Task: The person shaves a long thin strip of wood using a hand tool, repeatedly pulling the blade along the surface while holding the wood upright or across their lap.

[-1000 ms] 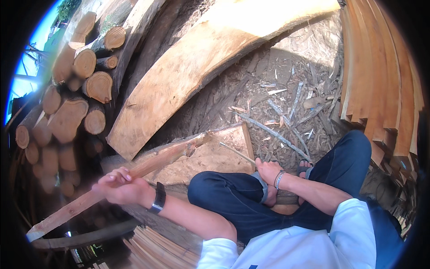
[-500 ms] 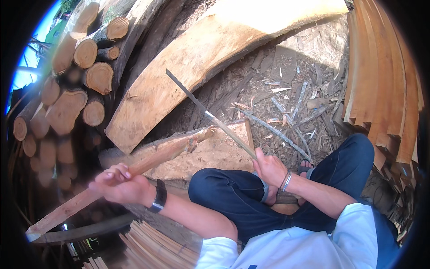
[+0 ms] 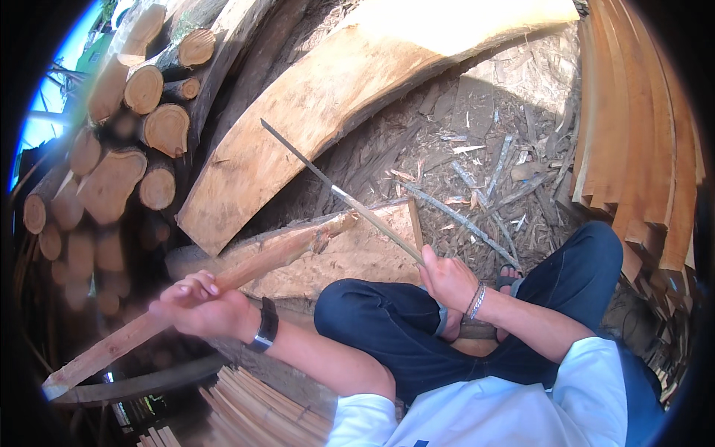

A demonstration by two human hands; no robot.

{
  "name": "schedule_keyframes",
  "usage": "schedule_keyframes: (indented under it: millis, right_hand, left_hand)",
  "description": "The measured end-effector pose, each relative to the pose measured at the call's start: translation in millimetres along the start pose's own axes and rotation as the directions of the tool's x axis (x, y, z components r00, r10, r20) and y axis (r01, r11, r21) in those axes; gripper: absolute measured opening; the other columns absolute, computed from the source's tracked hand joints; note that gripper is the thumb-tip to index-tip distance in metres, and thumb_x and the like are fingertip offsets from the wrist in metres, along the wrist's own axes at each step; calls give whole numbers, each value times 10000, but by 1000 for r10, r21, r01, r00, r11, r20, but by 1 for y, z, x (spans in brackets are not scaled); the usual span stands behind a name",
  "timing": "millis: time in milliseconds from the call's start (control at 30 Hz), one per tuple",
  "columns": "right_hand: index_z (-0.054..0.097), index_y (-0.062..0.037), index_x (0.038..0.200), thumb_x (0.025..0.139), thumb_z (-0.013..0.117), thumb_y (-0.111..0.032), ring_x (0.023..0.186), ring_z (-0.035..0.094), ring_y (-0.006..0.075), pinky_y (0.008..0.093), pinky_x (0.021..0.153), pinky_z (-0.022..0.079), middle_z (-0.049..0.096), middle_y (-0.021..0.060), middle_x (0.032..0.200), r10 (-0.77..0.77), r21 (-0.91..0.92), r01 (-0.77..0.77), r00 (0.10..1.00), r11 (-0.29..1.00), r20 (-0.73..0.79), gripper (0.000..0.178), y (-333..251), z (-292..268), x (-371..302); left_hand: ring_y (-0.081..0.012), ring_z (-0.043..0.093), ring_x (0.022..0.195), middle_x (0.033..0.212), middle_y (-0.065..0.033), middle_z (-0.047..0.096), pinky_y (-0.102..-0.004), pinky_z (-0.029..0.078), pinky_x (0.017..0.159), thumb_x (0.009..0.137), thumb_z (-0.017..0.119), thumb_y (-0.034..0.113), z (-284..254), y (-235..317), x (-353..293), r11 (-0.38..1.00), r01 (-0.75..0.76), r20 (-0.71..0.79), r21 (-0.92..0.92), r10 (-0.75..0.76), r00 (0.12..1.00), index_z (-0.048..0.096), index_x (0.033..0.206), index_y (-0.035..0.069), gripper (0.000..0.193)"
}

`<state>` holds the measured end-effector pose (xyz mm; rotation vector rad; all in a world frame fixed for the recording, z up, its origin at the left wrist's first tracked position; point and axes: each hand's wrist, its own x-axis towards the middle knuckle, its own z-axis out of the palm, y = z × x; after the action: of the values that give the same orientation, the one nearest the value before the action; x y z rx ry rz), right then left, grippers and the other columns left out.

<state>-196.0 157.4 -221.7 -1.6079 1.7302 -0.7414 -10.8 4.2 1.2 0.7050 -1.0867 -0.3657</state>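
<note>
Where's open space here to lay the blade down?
Freest: the chopping block top between the wood strip in the left hand and the right hand gripping the blade. Ground beyond is littered with offcuts; logs crowd the left, stacked slats the right.

The stick (image 3: 223, 287) in the left hand (image 3: 201, 309) is raw split wood, pale and fibrous, its far end splintered where it rests on the rough-hewn block (image 3: 342, 257). The blade (image 3: 339, 194) rising from the right hand (image 3: 447, 279) is dull grey metal, matt and worn, not shiny. Beyond the blade lies a broad slab (image 3: 335, 97) of bare sawn timber, smooth-faced and dry. Past the stick, stacked logs (image 3: 126, 164) show bark and pale cut ends. Thin planed slats (image 3: 640, 134) look smooth. The ground (image 3: 484, 149) is littered with chips and bark.
</note>
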Motion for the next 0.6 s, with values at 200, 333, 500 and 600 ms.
schedule_keyframes:
  millis: [200,333,500,600]
  right_hand:
    - [414,24,965,798,498,-51,666,650,365,463,573,509,626,216,687,105,-200,-68,978,977,180,202,58,58,-5]
    - [446,30,917,784,493,-41,675,646,389,468,595,511,625,236,701,82,-161,-45,969,986,235,158,36,33,-9]
    - [449,8,913,890,479,-140,494,602,232,350,418,472,575,126,611,212,372,-345,911,862,355,153,15,15,0]
    - [428,-9,898,941,466,-221,400,493,107,252,308,384,467,32,582,327,785,-568,812,247,484,219,33,10,20]
  left_hand:
    - [-102,320,413,518,-7,346,-231,312,447,925,430,511,1,1,1,999,0,-18,32,0,1000,427,627,101,507]
    - [-104,311,404,509,-6,332,-228,305,445,936,402,512,0,1,2,999,-5,-2,36,5,1000,407,622,105,513]
    - [-106,308,402,507,-5,327,-226,297,436,929,413,520,1,-1,1,999,-7,-5,35,7,1000,411,624,103,516]
    - [-106,307,401,507,-5,329,-225,293,433,925,423,522,1,-2,1,1000,3,-2,19,-3,1000,412,628,102,514]
